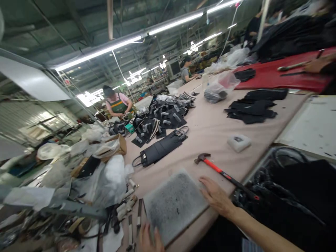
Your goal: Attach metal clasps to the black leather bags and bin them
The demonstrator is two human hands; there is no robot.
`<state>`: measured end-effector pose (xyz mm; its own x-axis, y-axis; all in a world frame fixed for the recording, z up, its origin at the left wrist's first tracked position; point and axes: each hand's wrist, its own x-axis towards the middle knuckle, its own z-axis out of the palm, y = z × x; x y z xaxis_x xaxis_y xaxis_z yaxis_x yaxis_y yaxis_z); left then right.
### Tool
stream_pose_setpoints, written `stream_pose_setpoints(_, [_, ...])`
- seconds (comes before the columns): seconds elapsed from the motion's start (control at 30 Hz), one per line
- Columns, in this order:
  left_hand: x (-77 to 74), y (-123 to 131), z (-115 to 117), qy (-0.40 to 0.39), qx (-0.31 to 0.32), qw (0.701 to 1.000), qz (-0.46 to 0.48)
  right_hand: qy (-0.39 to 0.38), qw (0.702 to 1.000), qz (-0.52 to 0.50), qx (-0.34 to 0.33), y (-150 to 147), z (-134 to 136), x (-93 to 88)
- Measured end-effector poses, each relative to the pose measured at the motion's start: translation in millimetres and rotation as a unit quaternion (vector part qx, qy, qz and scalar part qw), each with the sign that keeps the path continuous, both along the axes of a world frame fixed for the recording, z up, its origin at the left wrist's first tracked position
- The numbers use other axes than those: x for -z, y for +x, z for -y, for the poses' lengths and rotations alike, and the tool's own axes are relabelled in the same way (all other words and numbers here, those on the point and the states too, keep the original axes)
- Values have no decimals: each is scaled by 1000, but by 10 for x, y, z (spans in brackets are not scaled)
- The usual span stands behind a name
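In front of me on the table lies a flat grey slab (174, 204) with a worn, speckled top. My right hand (216, 196) rests at the slab's right edge, fingers stretched out and holding nothing. At the bottom of the view my left hand (150, 239) is partly cut off; its fingers are apart at the slab's near left corner. Just beyond my right hand is a claw hammer (217, 169) with a red and black handle, its end sticking out past the table edge. A black leather bag piece with handles (162, 148) lies behind the slab.
Black cut pieces (253, 106) and a white block (238, 142) lie on the pinkish table (207, 136). Strapped black parts (162, 119) are heaped at the back. Plastic bags (112, 178) and tools clutter the left. Co-workers (119, 103) stand beyond; another person's hand (319, 64) is at far right.
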<state>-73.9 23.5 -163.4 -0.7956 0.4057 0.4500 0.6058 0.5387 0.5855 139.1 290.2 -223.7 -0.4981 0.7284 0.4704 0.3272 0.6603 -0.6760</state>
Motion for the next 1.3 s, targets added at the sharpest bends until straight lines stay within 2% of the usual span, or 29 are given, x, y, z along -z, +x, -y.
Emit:
stream_pose_setpoints(0.1, [-48,-394,-375,-56,52,997,-25,35,999,29,2,-160,-43,117])
stream_pose_setpoints(0.2, [-196,-845,-926,-152,85,984,-40,61,997,53,9,-233,-15,187])
stream_pose_setpoints(0.3, [-346,-1312,-1452,-281,89,954,-47,82,995,60,6,-228,-15,245])
stream_pose_setpoints(0.37, [-398,-1595,-1719,-332,75,939,-48,100,993,58,8,-214,-36,288])
stream_pose_setpoints(0.53, [-356,-2115,-2167,-362,66,926,-79,148,987,58,18,-192,-77,387])
stream_pose_setpoints(0.73, [-250,-2436,-2563,-423,74,895,-122,169,981,89,23,-158,-62,356])
stream_pose_setpoints(0.83, [-290,-2479,-2625,-441,87,885,-125,175,978,107,19,-155,-56,278])
stream_pose_setpoints(0.9, [-402,-2480,-2620,-441,115,880,-133,176,977,116,16,-161,-53,233])
stream_pose_setpoints(0.97, [-594,-2457,-2592,-436,146,876,-144,174,978,118,16,-169,-45,203])
stream_pose_setpoints(1.07, [-989,-2331,-2495,-424,181,872,-162,166,980,107,19,-179,-31,188])
stream_pose_setpoints(1.13, [-1257,-2145,-2362,-417,206,867,-179,164,981,100,18,-185,-25,192])
stream_pose_setpoints(1.2, [-1458,-1863,-2149,-416,236,856,-196,164,982,93,16,-190,-23,201])
stream_pose_setpoints(1.23, [-1518,-1686,-2012,-418,248,851,-199,163,982,88,15,-192,-23,204])
stream_pose_setpoints(1.3, [-1541,-1274,-1695,-418,256,851,-187,156,984,83,12,-193,-21,205])
